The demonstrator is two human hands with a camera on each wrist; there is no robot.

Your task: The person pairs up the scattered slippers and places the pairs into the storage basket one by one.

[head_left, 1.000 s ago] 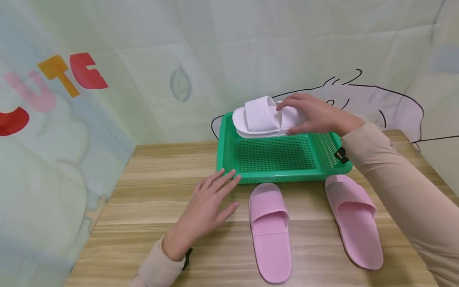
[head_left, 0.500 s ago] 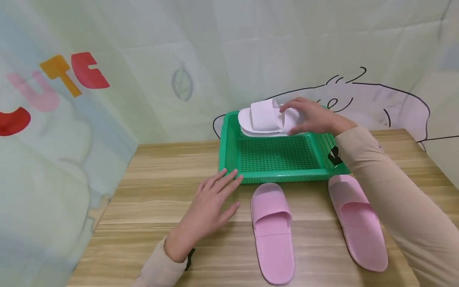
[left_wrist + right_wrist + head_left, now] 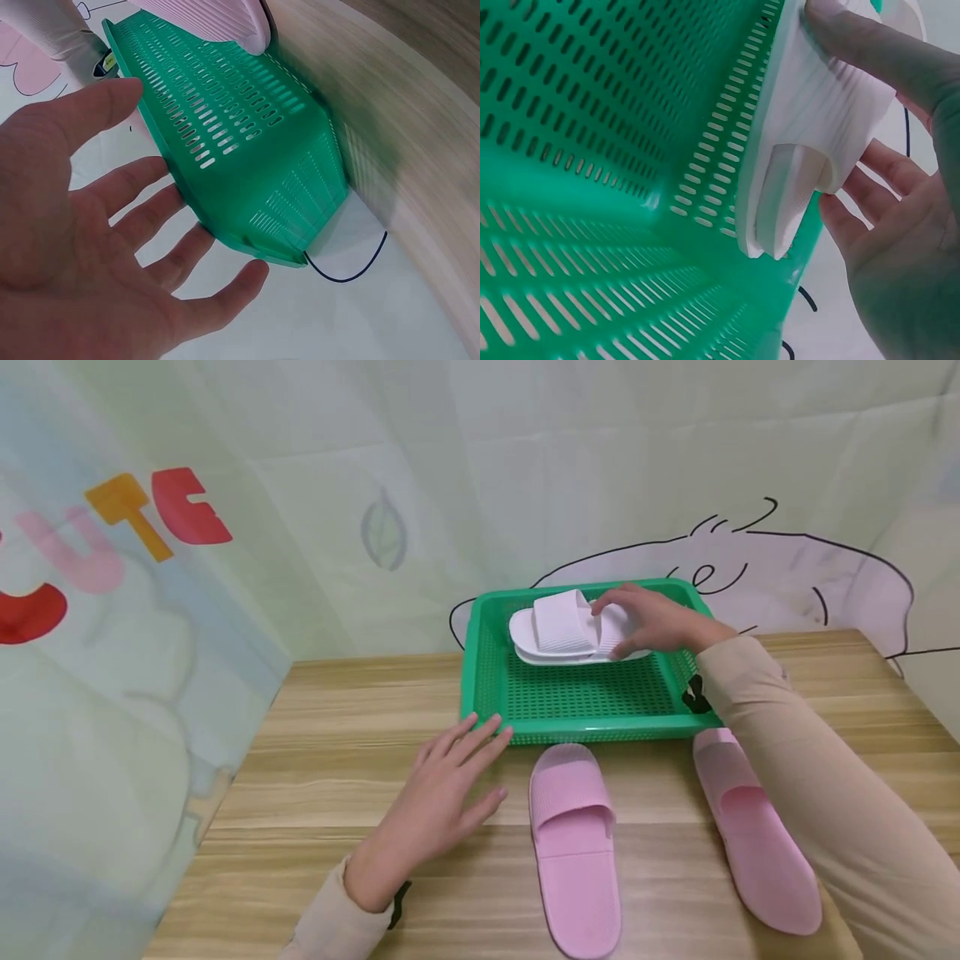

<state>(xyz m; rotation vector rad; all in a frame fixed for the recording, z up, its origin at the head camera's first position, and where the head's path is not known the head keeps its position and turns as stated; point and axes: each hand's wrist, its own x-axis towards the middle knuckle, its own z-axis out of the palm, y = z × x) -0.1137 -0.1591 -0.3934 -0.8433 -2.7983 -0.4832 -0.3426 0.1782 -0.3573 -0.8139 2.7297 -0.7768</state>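
My right hand [image 3: 660, 618] grips a pair of white slippers [image 3: 558, 631], one nested into the other, inside the back part of a green perforated basket [image 3: 585, 727]. Thumb and fingers pinch the ribbed strap of the white slippers [image 3: 832, 112] in the right wrist view, where their ends stand close to the basket's wall [image 3: 667, 225]. My left hand [image 3: 435, 797] has its fingers spread, fingertips right at the basket's front left corner. From the left wrist, the fingers of that hand [image 3: 112, 217] reach along the basket's rim [image 3: 161, 146], holding nothing.
Two pink slippers lie on the wooden table [image 3: 360, 718] before the basket: one pink slipper [image 3: 577, 893] in the middle, another pink slipper [image 3: 772, 868] to the right, partly under my right sleeve [image 3: 810, 752]. A printed curtain [image 3: 480, 485] hangs behind.
My right hand has lowered the white slippers from above the basket's back rim down into it, shifting slightly right. My left hand keeps its place at the basket's corner.
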